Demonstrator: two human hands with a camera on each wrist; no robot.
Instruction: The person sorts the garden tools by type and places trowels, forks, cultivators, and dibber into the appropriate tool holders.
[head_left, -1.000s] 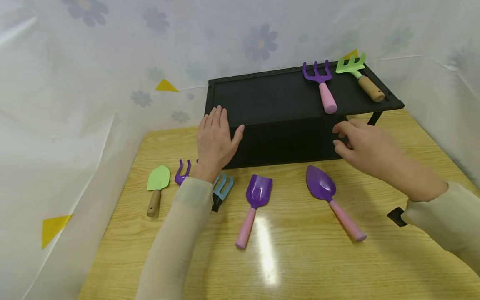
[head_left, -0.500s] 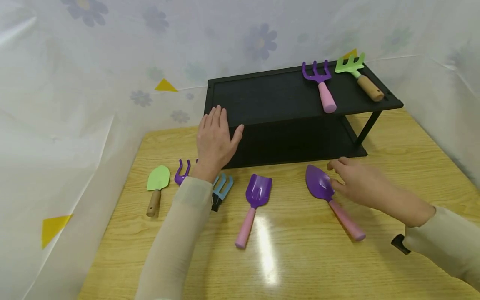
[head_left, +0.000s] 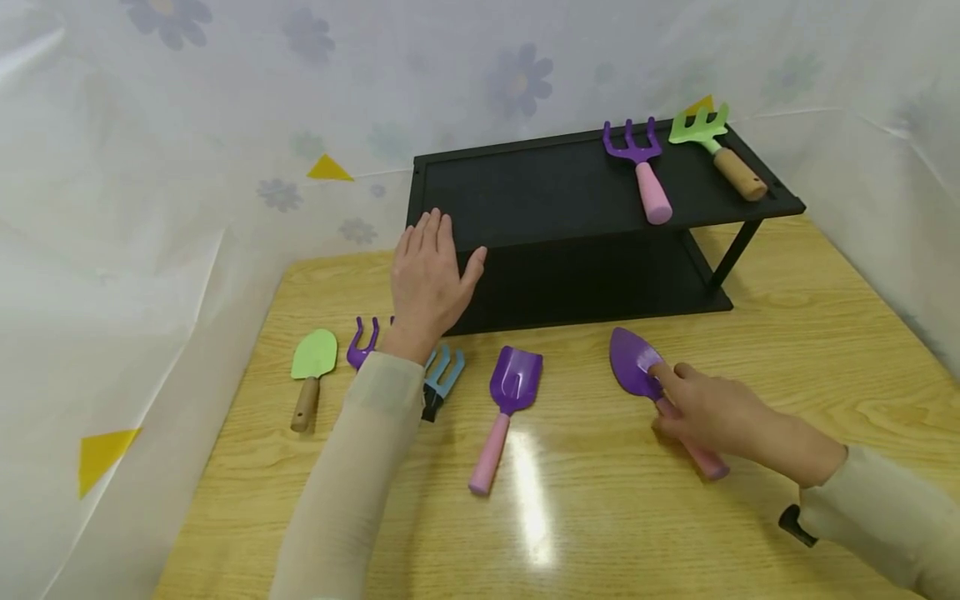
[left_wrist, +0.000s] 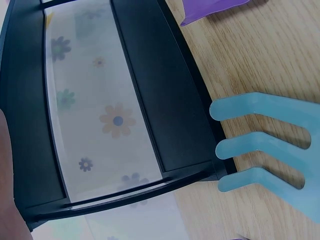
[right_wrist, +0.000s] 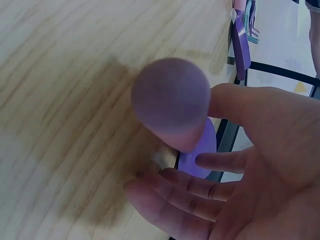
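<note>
My left hand lies with fingers straight on the front left edge of the black two-tier rack. My right hand reaches over a purple trowel on the table, its index finger at the base of the blade. In the right wrist view, the trowel's pink handle points at the camera between the thumb and the loosely extended fingers. A gap shows there between the handle and the lower fingers. On the rack's top lie a purple hand fork and a green hand fork.
A purple square-ended shovel lies on the table before the rack. Further left are a blue hand fork, a purple fork partly behind my left arm, and a green trowel. Patterned sheeting stands behind.
My right hand has come down from the rack's front right to the purple trowel, and its fingers now straddle the handle. My left hand has stayed on the rack.
</note>
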